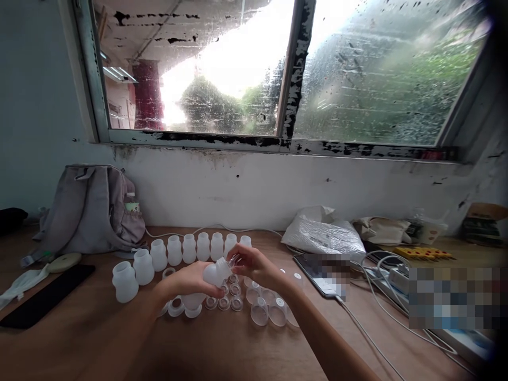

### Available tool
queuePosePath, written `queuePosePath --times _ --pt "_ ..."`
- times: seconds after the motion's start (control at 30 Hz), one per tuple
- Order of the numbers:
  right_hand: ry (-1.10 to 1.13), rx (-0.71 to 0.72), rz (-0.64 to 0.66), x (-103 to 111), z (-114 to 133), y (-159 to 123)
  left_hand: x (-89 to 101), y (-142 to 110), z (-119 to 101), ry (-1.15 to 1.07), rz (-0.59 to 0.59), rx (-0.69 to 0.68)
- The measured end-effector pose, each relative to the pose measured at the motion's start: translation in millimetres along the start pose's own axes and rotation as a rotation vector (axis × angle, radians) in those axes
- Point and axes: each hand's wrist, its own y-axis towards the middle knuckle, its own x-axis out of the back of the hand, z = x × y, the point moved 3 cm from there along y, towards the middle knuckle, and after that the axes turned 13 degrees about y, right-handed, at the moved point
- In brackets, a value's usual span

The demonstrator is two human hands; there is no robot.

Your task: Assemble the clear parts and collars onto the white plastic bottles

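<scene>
My left hand (189, 281) is closed round a small white plastic bottle (216, 272), tilted with its neck toward the right. My right hand (253, 264) pinches a small clear cap (233, 260) at the bottle's mouth. A curved row of several like bottles (174, 250) stands upright on the wooden table (99, 338) behind my hands. Below and right of my hands lie several small ring caps (224, 302) and clear cups (260, 312).
A grey backpack (89, 209) leans on the wall at the left. A black phone (45, 296) lies at the front left, beside a white cloth (21, 283). A second phone (321, 272) with a white cable, a plastic bag (323, 233) and a power strip (391, 275) lie right.
</scene>
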Motion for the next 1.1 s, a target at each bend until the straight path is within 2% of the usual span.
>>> queuePosePath --times 0.07,0.2,0.27,0.33,0.4,0.47,0.6,0.67,0.73,0.8,0.83,0.9,0.97,1.03,1.1 --pt "0.005 -0.021 -0.023 1 2 0 -1.4 3 3 -0.055 0.028 0.001" --pt "-0.187 -0.061 -0.232 9 -5 1 -1.8 8 10 0.114 -0.071 0.012" --pt "-0.226 -0.124 -0.221 10 -14 2 -2.2 10 12 0.189 -0.091 0.018" --pt "-0.167 -0.164 -0.16 10 -22 3 -1.7 10 11 0.219 -0.097 0.029" --pt "-0.086 -0.131 -0.15 10 -24 4 -0.9 9 9 0.19 -0.089 0.044" --pt "-0.026 -0.067 -0.163 10 -21 5 -2.8 6 6 0.057 -0.034 0.043" --pt "0.047 0.043 -0.168 10 -6 4 -17.5 2 5 -0.446 0.132 -0.009" --pt "0.057 0.091 -0.184 14 2 2 -26.1 2 7 -0.648 0.161 -0.009" --pt "0.04 0.133 -0.221 21 8 0 -31.6 4 9 -0.733 0.151 -0.005" --pt "0.002 0.133 -0.257 30 9 -2 -30.8 8 9 -0.738 0.084 -0.006" --pt "-0.025 0.108 -0.267 34 8 -2 -27.4 11 10 -0.736 0.013 0.003" --pt "-0.1 0.012 -0.269 39 2 -3 -15.5 15 12 -0.776 -0.201 0.042" --pt "-0.177 -0.119 -0.236 35 -8 -3 -0.9 16 17 -0.915 -0.466 0.078" --pt "-0.23 -0.265 -0.135 21 -23 -4 9.9 14 21 -1.107 -0.654 0.065" --pt "-0.276 -0.408 0.051 -2 -39 -5 14.8 13 22 -1.245 -0.714 0.029"
